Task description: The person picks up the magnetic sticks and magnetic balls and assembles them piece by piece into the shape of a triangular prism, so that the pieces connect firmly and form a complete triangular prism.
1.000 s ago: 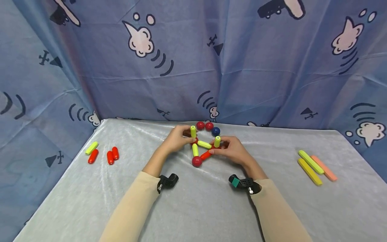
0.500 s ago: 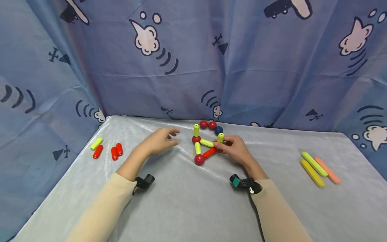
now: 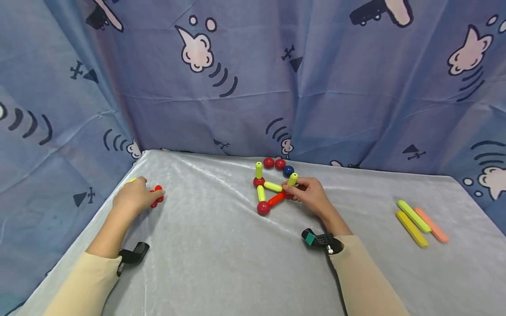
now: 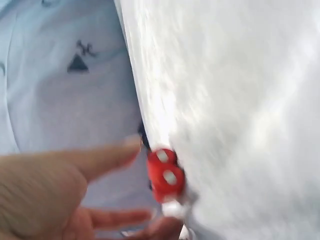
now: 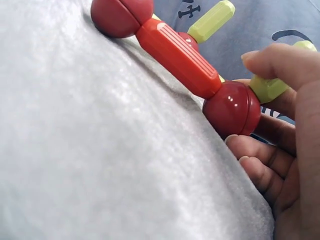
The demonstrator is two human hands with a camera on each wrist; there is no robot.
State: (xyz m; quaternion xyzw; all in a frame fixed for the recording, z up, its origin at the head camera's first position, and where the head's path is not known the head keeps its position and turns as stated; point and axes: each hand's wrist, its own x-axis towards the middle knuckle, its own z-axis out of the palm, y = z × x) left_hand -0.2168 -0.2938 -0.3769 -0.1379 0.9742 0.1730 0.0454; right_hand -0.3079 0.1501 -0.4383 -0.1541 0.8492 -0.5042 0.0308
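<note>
Over the short red rods (image 3: 159, 188) at the far left, my left hand (image 3: 132, 195) reaches with thumb and fingers apart; the left wrist view shows two red rods (image 4: 167, 177) in the gap. A yellow-green rod (image 3: 132, 179) peeks out behind that hand. My right hand (image 3: 310, 195) pinches an upright yellow-green rod (image 3: 293, 179) on a red ball (image 5: 232, 107). This ball belongs to a triangle: a red rod (image 3: 276, 199) leads to the front red ball (image 3: 263, 208), yellow-green rods (image 3: 261, 193) form the other sides. Another rod (image 3: 258, 170) stands on the back-left ball (image 3: 258, 182).
Behind the triangle lie two loose red balls (image 3: 269, 163) and a blue ball (image 3: 288, 171). At the right are longer sticks: yellow (image 3: 412, 229), yellow-green (image 3: 414, 216) and orange (image 3: 431, 225). A patterned blue curtain (image 3: 253, 79) borders the cloth-covered table (image 3: 221, 245).
My left hand has let go of the triangle's back-left corner and swung far left to the red rods. My right hand stays at the right corner. The view has shifted slightly.
</note>
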